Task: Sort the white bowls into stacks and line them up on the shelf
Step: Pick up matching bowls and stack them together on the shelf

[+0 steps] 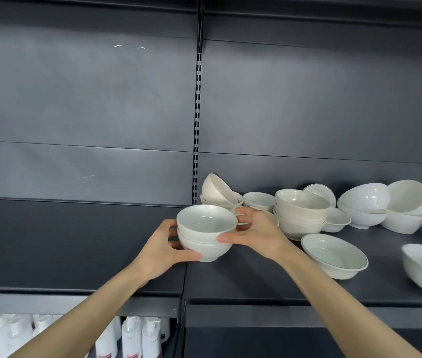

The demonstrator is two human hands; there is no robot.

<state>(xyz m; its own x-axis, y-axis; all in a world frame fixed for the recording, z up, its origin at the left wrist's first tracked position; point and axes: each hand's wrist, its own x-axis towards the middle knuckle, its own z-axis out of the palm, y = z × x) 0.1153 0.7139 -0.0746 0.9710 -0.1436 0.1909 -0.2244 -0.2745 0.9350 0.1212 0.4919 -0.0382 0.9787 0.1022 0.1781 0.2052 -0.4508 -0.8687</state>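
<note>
Both bare forearms reach up from the lower edge and converge toward the middle, the left forearm (88, 308) from the lower left and the right forearm (334, 293) from the lower right. The left hand (162, 245) cups the left side of a stack of two bowls (206, 228), thumb laid across the lower front near the base, fingers curled round behind. The right hand (256, 229) grips the opposite side, wrist bent slightly inward, thumb pressed where the two meet, fingers curled round the far rim. The hands face each other, apart, with the stack held between them
</note>
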